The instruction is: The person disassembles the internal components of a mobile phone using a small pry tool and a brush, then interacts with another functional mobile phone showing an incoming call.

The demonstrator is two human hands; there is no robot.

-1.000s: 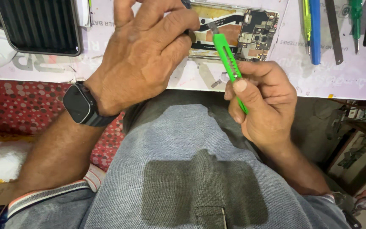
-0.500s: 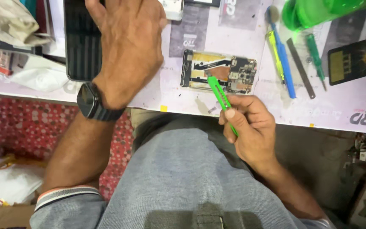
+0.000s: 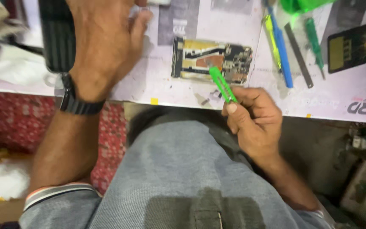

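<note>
1. The right hand (image 3: 255, 121) sits at the near edge of the worktop (image 3: 157, 85), wrist bent back toward the body, forearm running down and to the right across the lap.
2. Its fingers (image 3: 234, 106) are curled shut around the lower end of a green tweezers-like tool (image 3: 221, 82), pinched between thumb and forefinger.
3. The tool slants up and to the left; its tip rests on the opened phone (image 3: 210, 61), near the middle of the exposed board.
4. The opened phone lies flat on the worktop, just beyond the right hand, its inner parts facing up.
5. The left hand (image 3: 106, 42) is stretched forward over the worktop, palm down, back of the hand toward the camera, a dark wristwatch (image 3: 77, 101) on the wrist.
6. Its fingers are loosely spread and extended; whether they grip anything cannot be told, as the tips run out of view at the top edge.
7. A black ribbed object (image 3: 56, 36) lies just left of the left hand.
8. To the right of the phone lie a blue tool (image 3: 281, 51), a metal strip (image 3: 299, 57) and a green screwdriver (image 3: 314, 38).
</note>
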